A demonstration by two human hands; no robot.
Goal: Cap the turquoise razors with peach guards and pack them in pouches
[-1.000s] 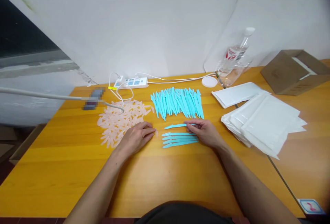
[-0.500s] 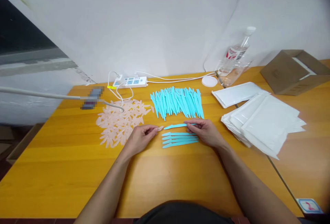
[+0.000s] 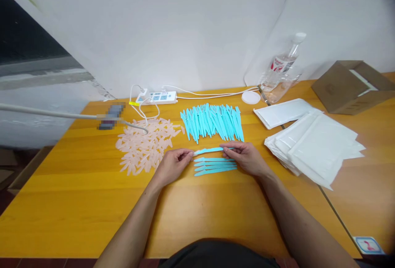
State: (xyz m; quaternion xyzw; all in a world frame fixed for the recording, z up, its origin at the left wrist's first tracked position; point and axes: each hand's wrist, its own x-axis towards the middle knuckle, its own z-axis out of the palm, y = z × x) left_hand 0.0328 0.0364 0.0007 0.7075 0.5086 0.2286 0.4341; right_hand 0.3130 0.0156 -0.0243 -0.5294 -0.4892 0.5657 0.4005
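Note:
My right hand [image 3: 242,155] pinches the handle of a blue eyebrow razor [image 3: 210,150], which points left. My left hand [image 3: 176,162] is closed on a small translucent blade cap [image 3: 195,153], which meets the razor's left end; how far it covers the blade is too small to tell. Just below, several more eyebrow razors [image 3: 214,165] lie side by side in a row. Beyond my hands sits a dense pile of blue razors [image 3: 211,122]. Left of it, loose pale pinkish caps [image 3: 145,146] are spread in a heap.
A white power strip [image 3: 160,97] with cables lies by the wall. White packets [image 3: 317,136] are stacked at right, near an open cardboard box [image 3: 342,89] and a clear bottle [image 3: 279,68]. A round white lid [image 3: 251,97] and a blurred phone-like object [image 3: 111,116] rest on the table.
My left hand has moved slightly right, bringing the cap from just short of the razor's tip onto its end. My right hand stays almost where it was.

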